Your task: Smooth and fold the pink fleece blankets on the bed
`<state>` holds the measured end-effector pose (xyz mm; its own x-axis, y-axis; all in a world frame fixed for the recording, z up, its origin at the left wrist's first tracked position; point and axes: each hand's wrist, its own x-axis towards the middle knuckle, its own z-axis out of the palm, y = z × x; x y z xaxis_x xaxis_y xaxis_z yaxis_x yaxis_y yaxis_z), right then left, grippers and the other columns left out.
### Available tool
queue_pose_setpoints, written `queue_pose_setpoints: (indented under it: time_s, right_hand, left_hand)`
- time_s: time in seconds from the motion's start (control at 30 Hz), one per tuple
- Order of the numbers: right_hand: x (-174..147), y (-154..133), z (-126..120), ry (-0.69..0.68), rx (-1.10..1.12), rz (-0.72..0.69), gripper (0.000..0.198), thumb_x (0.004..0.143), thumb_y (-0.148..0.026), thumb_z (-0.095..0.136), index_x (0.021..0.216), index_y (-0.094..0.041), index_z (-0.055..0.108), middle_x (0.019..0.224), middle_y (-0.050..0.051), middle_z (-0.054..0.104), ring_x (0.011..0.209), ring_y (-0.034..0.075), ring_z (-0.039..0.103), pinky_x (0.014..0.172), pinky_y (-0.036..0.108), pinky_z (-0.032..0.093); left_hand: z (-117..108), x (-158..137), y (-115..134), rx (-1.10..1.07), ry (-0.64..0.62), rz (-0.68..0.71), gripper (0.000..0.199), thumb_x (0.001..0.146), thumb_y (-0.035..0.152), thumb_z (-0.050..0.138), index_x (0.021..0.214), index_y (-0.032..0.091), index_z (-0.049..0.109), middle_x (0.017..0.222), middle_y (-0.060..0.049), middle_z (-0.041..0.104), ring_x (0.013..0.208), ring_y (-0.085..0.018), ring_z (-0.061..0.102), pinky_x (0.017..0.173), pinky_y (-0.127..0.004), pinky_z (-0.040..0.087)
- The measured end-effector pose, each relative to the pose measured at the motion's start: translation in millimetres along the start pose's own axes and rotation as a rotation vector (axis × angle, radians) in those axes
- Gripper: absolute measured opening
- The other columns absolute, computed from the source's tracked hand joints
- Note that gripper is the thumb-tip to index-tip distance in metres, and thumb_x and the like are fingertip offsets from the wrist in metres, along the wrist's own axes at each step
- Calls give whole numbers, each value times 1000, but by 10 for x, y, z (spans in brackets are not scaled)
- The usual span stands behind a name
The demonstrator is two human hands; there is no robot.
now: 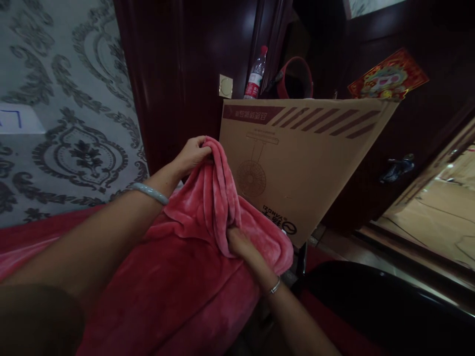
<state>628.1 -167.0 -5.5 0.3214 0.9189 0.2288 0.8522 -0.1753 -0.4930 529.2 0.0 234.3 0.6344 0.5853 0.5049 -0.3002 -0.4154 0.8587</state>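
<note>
A plush pink-red blanket [174, 267] spreads across the lower middle of the view, its near part in shadow. My left hand [195, 155] is closed on a raised, gathered fold of it, lifting the cloth into a peak. Lower down and to the right, my right hand [237, 241] grips the same bunched fold, its fingertips partly tucked into the cloth. Between the two hands the fabric hangs in several long pleats. The blanket's rounded far corner lies beside a cardboard box.
Behind the blanket stands the large cardboard box [315, 163] with a printed fan. On top are a red-capped bottle [256, 74] and a red hoop-shaped object [284, 86]. A black chair [371, 296] is at lower right, a patterned wall [74, 89] at left, and a doorway at far right.
</note>
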Motion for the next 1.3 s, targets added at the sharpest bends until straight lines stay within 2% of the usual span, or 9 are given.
queue_pose_setpoints:
  time_s: [0.13,0.33,0.47,0.6,0.73,0.93,1.03,1.17,1.3]
  right_hand:
    - [-42,79,-180,337,431,119,10,79,-19,54,77,-23,63,73,4,71,68,20,66,62,29,51]
    - [-205,430,-1329,940,1287,246,28,69,-38,69,73,-24,45,49,-11,48,43,11,54,41,19,43]
    - [-281,342,-1803,1189,1204,106,32,66,-31,75,83,-22,50,62,-9,56,56,13,67,51,22,55]
    - [-344,223,-1640,1356,973,104,34,74,-37,73,97,-23,51,76,-7,60,64,13,70,54,24,59]
    - [-453,407,-1190,1355,916,268,37,74,-41,71,99,-23,51,80,-5,61,63,14,69,52,24,57]
    - [-647,880,-657,1162,763,383,55,75,-49,71,120,-21,56,109,8,66,90,22,71,71,35,61]
    - [-755,869,-505,1146,539,385,68,78,-48,68,138,-19,51,134,17,57,109,27,67,87,43,59]
    - [-744,515,-310,1096,271,257,53,87,-43,59,135,-20,58,138,17,56,122,31,59,100,49,53]
    - [-337,156,-50,638,339,-72,32,93,-35,51,116,-22,68,122,13,68,118,28,62,104,49,50]
  left_hand:
    - [-56,20,-107,-4,25,-53,22,70,8,58,91,15,61,81,-2,65,72,-13,64,73,-29,61]
    - [-95,187,-305,11,124,-176,21,73,9,62,92,16,62,75,-1,64,65,-13,64,69,-27,58]
    - [130,405,-410,-24,108,-50,22,75,10,57,96,16,61,84,-3,66,75,-14,65,81,-32,58]
    - [432,580,-622,205,11,86,18,81,17,52,97,16,60,92,-5,66,88,-17,63,96,-38,54]
    - [659,551,-1081,320,-45,42,24,80,20,55,103,13,61,110,-13,67,107,-24,62,107,-46,47]
    - [798,194,-1770,435,-242,-36,81,68,17,71,145,16,48,149,-20,53,138,-31,51,117,-45,42]
    - [750,-10,-1896,517,-293,-26,72,72,13,64,143,17,54,155,-18,48,148,-30,41,123,-44,34]
    - [368,-320,-1894,645,-365,-56,46,80,14,55,123,19,70,138,-12,66,129,-25,60,114,-38,45]
    - [-461,-710,-1786,840,-268,-172,39,87,23,51,120,16,70,131,-15,69,123,-26,64,111,-38,47]
